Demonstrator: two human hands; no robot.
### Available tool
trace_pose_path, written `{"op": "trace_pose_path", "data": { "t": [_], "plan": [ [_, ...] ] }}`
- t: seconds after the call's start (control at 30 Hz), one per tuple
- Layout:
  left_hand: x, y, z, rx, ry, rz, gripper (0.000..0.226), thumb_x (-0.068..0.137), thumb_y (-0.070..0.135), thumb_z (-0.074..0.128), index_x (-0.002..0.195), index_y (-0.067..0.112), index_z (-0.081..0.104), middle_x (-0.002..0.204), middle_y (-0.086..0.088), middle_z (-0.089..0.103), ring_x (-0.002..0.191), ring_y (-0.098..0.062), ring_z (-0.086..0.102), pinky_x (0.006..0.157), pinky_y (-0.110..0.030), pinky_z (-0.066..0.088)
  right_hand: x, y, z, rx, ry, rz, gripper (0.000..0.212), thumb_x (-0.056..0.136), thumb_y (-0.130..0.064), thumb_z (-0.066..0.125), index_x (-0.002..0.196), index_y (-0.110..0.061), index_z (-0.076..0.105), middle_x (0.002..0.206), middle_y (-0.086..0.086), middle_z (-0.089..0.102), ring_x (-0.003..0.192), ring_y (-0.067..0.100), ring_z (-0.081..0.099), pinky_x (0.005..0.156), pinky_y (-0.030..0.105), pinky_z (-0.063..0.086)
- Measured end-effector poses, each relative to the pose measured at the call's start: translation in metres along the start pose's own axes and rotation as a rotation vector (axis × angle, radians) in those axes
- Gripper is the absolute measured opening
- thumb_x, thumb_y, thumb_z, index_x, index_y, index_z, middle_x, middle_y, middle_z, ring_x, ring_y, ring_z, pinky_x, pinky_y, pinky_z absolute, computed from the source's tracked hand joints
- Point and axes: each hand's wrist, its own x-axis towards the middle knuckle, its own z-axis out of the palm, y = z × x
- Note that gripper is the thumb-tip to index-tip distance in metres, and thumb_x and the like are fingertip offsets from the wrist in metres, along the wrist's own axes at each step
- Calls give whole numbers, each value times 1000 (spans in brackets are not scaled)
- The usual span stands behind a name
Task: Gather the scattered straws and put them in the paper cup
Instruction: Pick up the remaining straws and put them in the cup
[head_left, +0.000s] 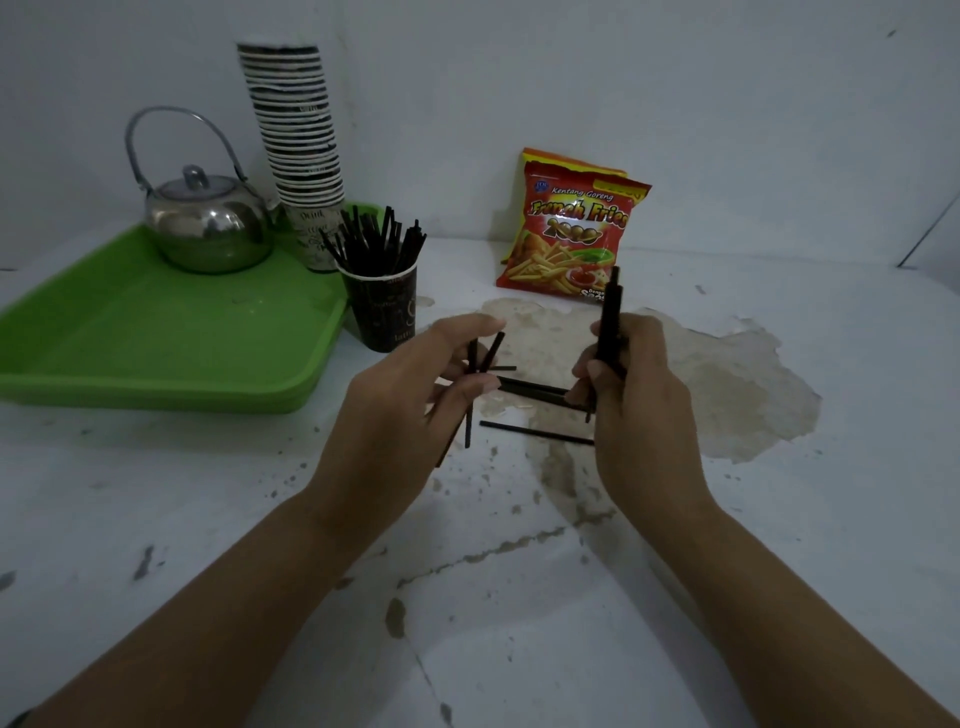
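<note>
The paper cup (385, 306) bristles with black straws (374, 244), each hand's grip, left hand (410, 395) and right hand (631, 395), clamped on more.

Forearms: bare to the frame's lower edge
Left hand (402, 410): no ring, no watch, no glove
Right hand (636, 405): likewise unadorned
Nails: short, plain (only a few show)

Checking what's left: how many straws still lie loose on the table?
3 visible: one straw nearest the person, two straws side by side between the left hand and right hand. The hands may hide more.
</note>
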Motion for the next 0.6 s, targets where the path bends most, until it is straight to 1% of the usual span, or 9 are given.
{"op": "trace_pose_path", "data": {
  "t": [0.1,0.2,0.27,0.3,0.37,0.4,0.47,0.53,0.6],
  "plan": [
    [0,0,1,1,50,-20,37,83,9,64,115,24,52,93,3,66,85,-6,65,72,-20,56,0,-2,-1,119,40,21,24,95,0,37,102,-23,37,80,-3,57,73,9,61,69,17,49],
    [0,-1,1,-12,106,-20,44,82,6,66,122,20,53,97,-1,67,85,-8,66,73,-21,57,0,-4,0,195,62,30,29,94,2,37,105,-26,35,82,3,59,74,8,65,72,23,55],
    [-1,-2,3,-3,125,-9,48,82,5,66,127,16,50,98,-3,66,83,-13,64,72,-25,57,-1,-4,1,216,61,30,43,94,3,38,122,-28,26,84,3,60,76,9,67,72,22,56],
    [-1,-3,4,14,129,1,50,82,4,66,128,14,49,95,-5,66,82,-15,63,71,-28,56,-2,-4,1,232,58,25,55,93,4,38,128,-34,19,87,3,59,76,10,67,72,21,56],
    [-2,-4,6,45,130,14,51,82,3,66,129,11,47,91,-10,66,79,-17,61,71,-32,55,-2,-4,1,251,57,3,76,92,8,38,129,-51,7,90,4,57,75,12,68,71,20,56],
    [-2,-5,7,37,127,8,53,82,2,66,130,11,46,91,-8,66,79,-17,62,73,-32,55,-3,-4,1,245,59,-12,83,91,10,38,128,-56,2,92,3,56,75,12,68,70,20,56],
    [-3,-5,8,-20,113,-27,58,83,3,65,134,16,41,95,3,63,84,-13,65,79,-27,56,-2,-1,1,207,63,-37,90,90,11,38,125,-61,-3,93,2,55,75,12,68,71,20,56],
    [-3,-5,9,-75,91,-79,60,84,4,63,135,25,38,101,17,58,90,-4,65,82,-21,54,-2,2,2,160,66,-53,90,90,11,38,124,-62,-2,94,2,54,75,10,68,71,20,56],
    [-4,-6,9,-91,72,-103,52,86,7,62,130,27,44,102,18,59,92,-1,64,82,-22,55,-1,4,3,141,54,-44,87,90,11,38,126,-59,2,93,-1,54,76,8,67,70,20,54]
  ]
}}
